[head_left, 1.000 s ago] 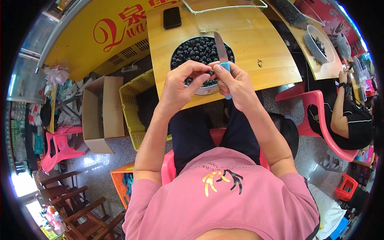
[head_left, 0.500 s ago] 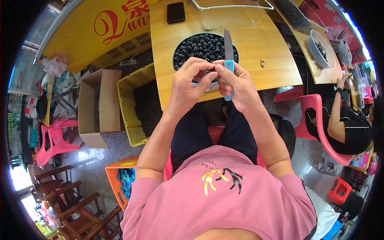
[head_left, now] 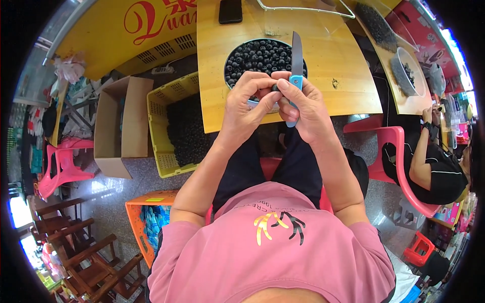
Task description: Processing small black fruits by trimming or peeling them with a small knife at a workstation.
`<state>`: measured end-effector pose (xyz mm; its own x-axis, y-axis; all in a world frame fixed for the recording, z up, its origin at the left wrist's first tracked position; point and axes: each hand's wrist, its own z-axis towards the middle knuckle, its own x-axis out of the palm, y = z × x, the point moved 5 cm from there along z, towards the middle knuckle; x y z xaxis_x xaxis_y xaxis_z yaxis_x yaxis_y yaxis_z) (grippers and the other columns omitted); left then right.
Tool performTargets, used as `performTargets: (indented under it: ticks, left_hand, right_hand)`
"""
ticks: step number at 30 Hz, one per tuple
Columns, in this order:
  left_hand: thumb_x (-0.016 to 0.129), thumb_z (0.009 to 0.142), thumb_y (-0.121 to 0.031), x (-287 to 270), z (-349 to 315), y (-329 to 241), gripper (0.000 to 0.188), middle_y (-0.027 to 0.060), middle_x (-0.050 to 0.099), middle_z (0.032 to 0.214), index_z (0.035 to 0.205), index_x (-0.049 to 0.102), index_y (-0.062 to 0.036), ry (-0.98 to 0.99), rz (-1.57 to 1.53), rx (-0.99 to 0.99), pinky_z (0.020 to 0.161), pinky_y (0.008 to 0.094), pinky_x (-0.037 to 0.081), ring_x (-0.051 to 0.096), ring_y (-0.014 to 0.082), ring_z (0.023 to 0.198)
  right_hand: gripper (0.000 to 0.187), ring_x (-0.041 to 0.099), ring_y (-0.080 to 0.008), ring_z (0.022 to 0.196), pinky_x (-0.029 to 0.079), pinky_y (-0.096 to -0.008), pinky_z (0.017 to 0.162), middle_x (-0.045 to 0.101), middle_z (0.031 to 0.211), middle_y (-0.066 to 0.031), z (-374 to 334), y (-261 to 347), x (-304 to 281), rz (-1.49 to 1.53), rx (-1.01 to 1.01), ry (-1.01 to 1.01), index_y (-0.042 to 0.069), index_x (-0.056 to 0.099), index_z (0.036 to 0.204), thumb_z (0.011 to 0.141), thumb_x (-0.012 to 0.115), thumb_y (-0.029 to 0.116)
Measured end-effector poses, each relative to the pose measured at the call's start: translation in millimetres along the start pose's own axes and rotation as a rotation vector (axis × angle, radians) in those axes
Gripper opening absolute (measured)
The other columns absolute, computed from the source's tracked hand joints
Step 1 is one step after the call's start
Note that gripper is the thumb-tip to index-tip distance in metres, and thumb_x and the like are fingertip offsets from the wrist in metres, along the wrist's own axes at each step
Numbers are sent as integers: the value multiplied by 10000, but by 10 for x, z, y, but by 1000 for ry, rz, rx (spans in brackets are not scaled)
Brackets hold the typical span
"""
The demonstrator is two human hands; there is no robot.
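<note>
My right hand (head_left: 309, 105) is wrapped round the light-blue handle of a knife (head_left: 297, 56), its blade pointing up and away from me. Close against it, my left hand (head_left: 246, 103) is closed in a pinch on a small dark round piece (head_left: 275, 88), which the right thumb tip also meets. Just beyond both hands, a round bowl (head_left: 226, 69) is filled with dark, glossy, bead-like pieces (head_left: 260, 56) of the same look. My fingers cover the bowl's near side.
The bowl stands on a wooden table (head_left: 348, 65) with a black phone (head_left: 230, 12). Left of my legs are a yellow crate (head_left: 157, 134) of dark pieces, a cardboard box (head_left: 135, 116) and an orange crate (head_left: 139, 222). At right, another person (head_left: 429, 166) sits by a second table with a clear bowl (head_left: 404, 76).
The small dark piece between my fingertips shows more plainly now. Both hands stay together before the bowl, the knife still upright. The whole view has shifted slightly.
</note>
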<state>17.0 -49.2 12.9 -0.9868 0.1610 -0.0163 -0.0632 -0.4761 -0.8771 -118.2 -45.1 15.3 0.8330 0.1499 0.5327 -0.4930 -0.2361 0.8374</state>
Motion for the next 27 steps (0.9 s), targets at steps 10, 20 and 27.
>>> performTargets:
  ticks: [10, 20, 27]
  left_hand:
    - [634, 916, -52, 54, -30, 31, 171, 43, 507, 1100, 1080, 607, -15, -30, -256, -39, 843, 234, 445, 530, 97, 956]
    - [587, 957, -76, 30, 2, -8, 142, 16, 497, 1045, 1073, 529, -22, -35, -258, -81, 832, 213, 424, 512, 67, 938]
    - [573, 968, -81, 65, 10, -90, 154, -13, 537, 991, 1106, 511, -53, -16, -269, -89, 768, 190, 419, 517, 46, 905]
  right_hand:
    - [253, 432, -8, 516, 333, -158, 449, 600, 794, 6, -34, 99, 46, -143, -118, 44, 25, 599, 1171, 968, 586, 175]
    - [187, 593, -203, 666, 462, -315, 580, 633, 827, -91, -234, 436, 156, -1215, -761, 10, -14, 636, 1057, 915, 637, 107]
    - [185, 587, -241, 640, 452, -325, 555, 615, 802, -114, -232, 432, 128, -1333, -853, -42, 27, 655, 1040, 865, 671, 85]
